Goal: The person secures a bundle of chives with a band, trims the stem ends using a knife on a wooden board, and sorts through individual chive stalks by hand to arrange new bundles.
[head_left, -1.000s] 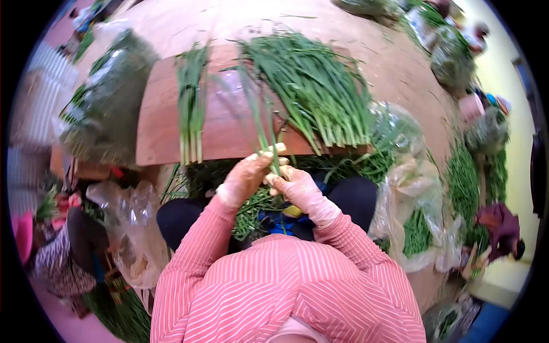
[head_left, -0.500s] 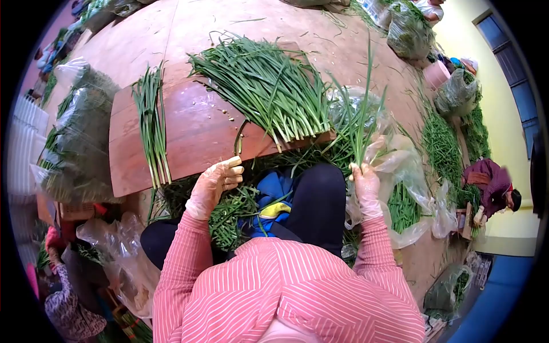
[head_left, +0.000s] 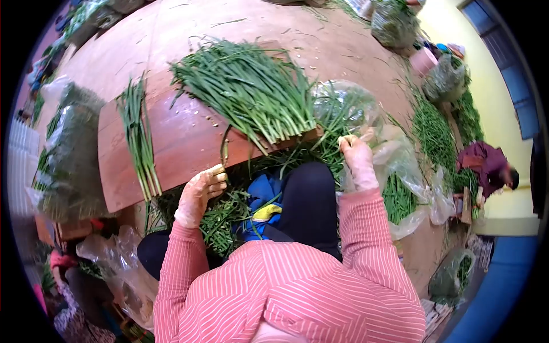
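Note:
My left hand (head_left: 200, 191), in a pale glove, is beside the front edge of the wooden board (head_left: 189, 154); its fingers are slightly apart and nothing shows in them. My right hand (head_left: 355, 157), also gloved, is right of the board with its fingers pressed together at loose green stalks (head_left: 331, 134); what they grip, if anything, is not clear. A large pile of long green stalks (head_left: 251, 91) covers the board's right part. A smaller bunch (head_left: 138, 140) lies at its left, pale ends toward me. Cut greens (head_left: 220, 226) are heaped below my left hand.
A full clear bag (head_left: 74, 154) stands at the left. At the right are an open plastic bag (head_left: 403, 171) of greens, a long heap (head_left: 434, 128) of stalks and a person in dark red (head_left: 486, 166). A pink bucket (head_left: 423, 61) is farther back.
My hands have parted from between my knees. The right hand carried green stalks to the right, and they no longer stand upright from it. The view has shifted, so the board appears farther left.

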{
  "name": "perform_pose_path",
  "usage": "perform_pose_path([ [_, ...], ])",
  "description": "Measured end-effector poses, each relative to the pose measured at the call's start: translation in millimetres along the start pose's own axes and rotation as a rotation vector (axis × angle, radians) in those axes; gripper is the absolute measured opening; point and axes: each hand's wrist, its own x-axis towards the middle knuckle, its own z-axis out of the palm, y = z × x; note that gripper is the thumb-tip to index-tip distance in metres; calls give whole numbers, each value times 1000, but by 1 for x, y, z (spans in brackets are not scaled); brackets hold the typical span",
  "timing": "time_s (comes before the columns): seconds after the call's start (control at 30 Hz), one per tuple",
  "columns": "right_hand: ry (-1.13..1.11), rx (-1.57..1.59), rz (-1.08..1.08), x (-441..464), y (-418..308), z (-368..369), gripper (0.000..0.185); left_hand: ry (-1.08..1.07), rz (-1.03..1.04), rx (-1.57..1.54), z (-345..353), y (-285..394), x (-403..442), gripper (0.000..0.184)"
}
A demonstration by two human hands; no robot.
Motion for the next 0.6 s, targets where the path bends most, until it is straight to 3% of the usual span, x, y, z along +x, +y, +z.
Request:
perform_pose_path([
  [0.1,-64,41,185,18,42,16,29,54,-11,53,-4,-6,-2,63],
  [0.17,-148,283,357,21,58,36,29,73,-56,57,-7,-10,-2,65],
  [0.2,-105,437,342,19,61,53,37,84,-80,57,-8,-12,-2,66],
  [0.27,-134,417,311,41,103,123,43,122,-111,62,-2,-15,-1,65],
  [0.33,-232,205,456,51,77,130,53,141,-166,99,0,-17,1,63],
  [0.43,-184,282,593,68,68,167,63,161,-207,116,14,-10,5,60],
  [0.47,-169,341,682,74,62,175,57,175,-229,110,16,-9,8,59],
  [0.53,-38,532,617,76,69,208,46,191,-257,116,19,-10,12,55],
  [0.57,28,559,613,74,66,223,31,180,-274,75,14,-13,15,53],
  [0.6,113,579,466,72,71,249,20,169,-287,33,13,-14,18,50],
])
